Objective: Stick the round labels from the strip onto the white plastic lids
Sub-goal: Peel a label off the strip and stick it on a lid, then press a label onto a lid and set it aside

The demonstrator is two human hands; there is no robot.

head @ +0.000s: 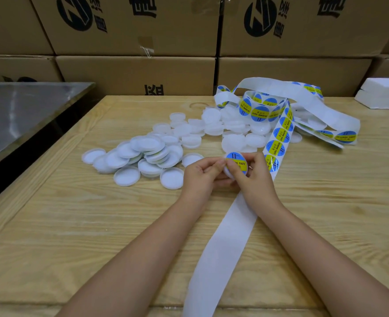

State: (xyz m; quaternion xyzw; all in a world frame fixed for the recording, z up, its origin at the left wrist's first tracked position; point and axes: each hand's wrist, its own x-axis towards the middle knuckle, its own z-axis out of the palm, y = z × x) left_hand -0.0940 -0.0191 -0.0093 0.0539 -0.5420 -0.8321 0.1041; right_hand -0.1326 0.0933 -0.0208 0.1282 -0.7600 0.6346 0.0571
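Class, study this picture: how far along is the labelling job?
Done: the near strip is bare, its labels peeled. In hand: the left hand and right hand hold a lid bearing a label. Left: a heap of plain lids, and more labels on the far strip.

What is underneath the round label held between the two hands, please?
A white plastic lid; only its rim shows, lower left of the round label. The left hand and right hand hold it, and they and the label cover the rest.

The round blue-and-yellow label (236, 162) on the white plastic lid (227, 173) reads "II" and "PASTE", labels on the white paper strip (225, 234) read "SOLDERING PASTE", and brown cardboard boxes (129, 30) bear partly cut-off black Chinese characters.
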